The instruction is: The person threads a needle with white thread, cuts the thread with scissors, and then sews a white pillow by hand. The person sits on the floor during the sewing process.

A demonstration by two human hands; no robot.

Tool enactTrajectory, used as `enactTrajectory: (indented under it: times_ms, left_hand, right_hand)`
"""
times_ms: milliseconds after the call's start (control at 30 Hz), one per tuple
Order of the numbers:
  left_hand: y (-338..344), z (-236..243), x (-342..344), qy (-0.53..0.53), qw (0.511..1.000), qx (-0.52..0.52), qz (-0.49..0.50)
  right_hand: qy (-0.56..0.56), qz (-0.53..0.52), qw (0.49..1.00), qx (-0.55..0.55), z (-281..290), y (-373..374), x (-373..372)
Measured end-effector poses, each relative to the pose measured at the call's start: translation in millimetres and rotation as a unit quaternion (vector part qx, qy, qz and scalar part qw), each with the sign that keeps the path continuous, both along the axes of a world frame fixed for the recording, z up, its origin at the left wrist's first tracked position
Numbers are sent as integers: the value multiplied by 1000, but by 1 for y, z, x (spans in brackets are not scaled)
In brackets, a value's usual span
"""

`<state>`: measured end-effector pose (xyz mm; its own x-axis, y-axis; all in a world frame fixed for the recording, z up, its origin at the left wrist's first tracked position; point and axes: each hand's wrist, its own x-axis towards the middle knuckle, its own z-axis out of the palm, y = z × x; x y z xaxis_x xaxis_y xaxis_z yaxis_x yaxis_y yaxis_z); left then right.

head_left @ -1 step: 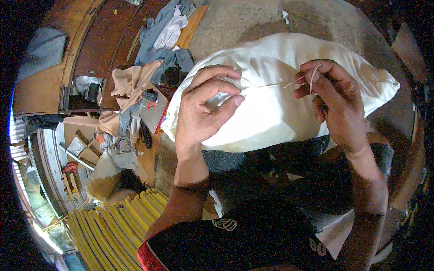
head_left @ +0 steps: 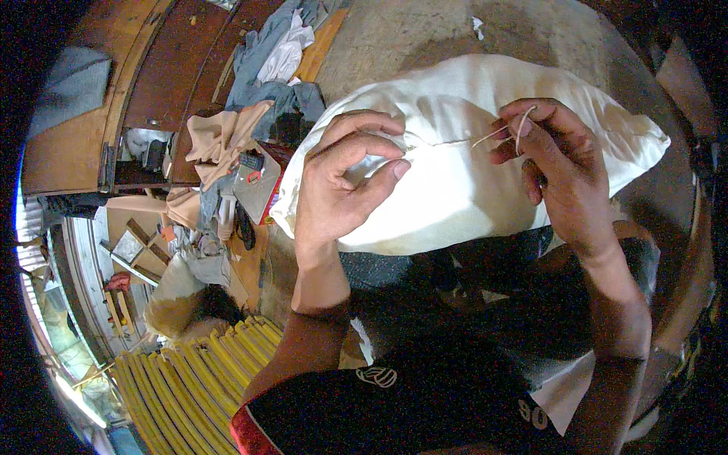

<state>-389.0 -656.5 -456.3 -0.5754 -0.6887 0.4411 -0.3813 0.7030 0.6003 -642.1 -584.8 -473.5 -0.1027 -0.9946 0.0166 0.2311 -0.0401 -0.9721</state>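
A plump white cushion (head_left: 455,205) lies in front of me, with a seam line running across its top. My left hand (head_left: 345,171) rests at the seam's left part, its thumb and index fingertips nearly together on the cover's edge. The other fingers are curved above them. Over the seam's right part, my right hand (head_left: 557,152) holds a pale thread (head_left: 528,117) that loops round its fingers. One end of the thread sticks out to the left, close above the seam. Whether a needle is there, I cannot make out.
Yellow slats (head_left: 189,387) stand at the lower left. Tan cloth (head_left: 220,140) and a small box-like thing with a remote (head_left: 252,161) lie left of the cushion. Farther back are a wooden cabinet (head_left: 159,83) and grey garments (head_left: 262,53). A white scrap (head_left: 478,29) lies on the floor.
My right hand has shifted very slightly left and up with the thread. My left hand and the cushion stay as they were.
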Motion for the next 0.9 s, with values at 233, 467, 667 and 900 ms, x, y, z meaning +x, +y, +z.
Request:
enactTrajectory:
  times_ms: [233, 467, 667, 900]
  left_hand:
    - [11, 3, -7, 13, 997, -40, 57]
    - [9, 6, 2, -42, 988, -79, 125]
    - [19, 14, 2, -108, 980, -90, 143]
    - [17, 6, -1, -31, 975, -182, 125]
  right_hand:
    - [-15, -3, 1000, 7, -9, -4, 11]
    - [-34, -3, 999, -41, -22, -7, 16]
    - [-17, -6, 1000, -14, -21, -3, 14]
    - [0, 6, 1000, 13, -11, -1, 12]
